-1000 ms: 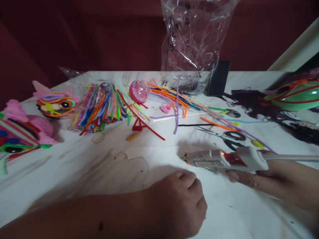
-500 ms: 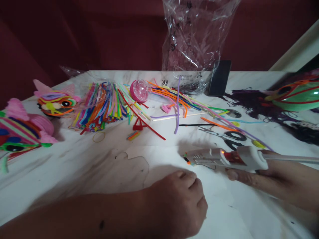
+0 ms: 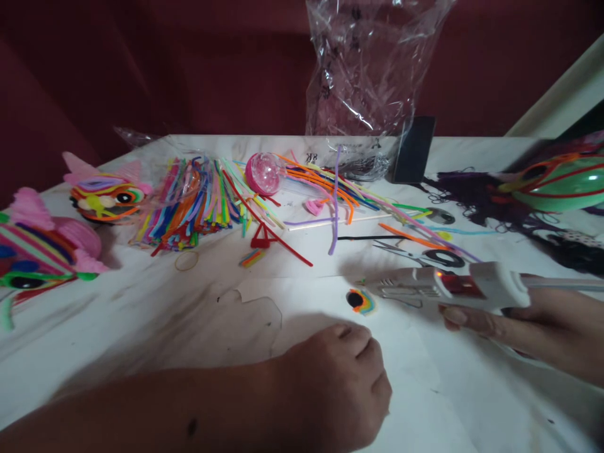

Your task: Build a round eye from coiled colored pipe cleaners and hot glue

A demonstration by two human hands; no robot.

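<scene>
My right hand grips a white hot glue gun with a red light lit, its nozzle pointing left just above the white table. Just left of the nozzle lies a small round coil of coloured pipe cleaner with a black centre. My left hand rests on the table near the front, fingers curled into a fist; anything inside them is hidden. The coil lies a little beyond its knuckles.
Loose coloured pipe cleaners are spread across the back, with a pink ball, black scissors, a clear plastic bag and a dark phone. Fuzzy fish figures sit at left, a green one at right.
The glue gun has lifted and drawn back to the right, uncovering the small coloured coil that was at its nozzle. My left hand has stayed put.
</scene>
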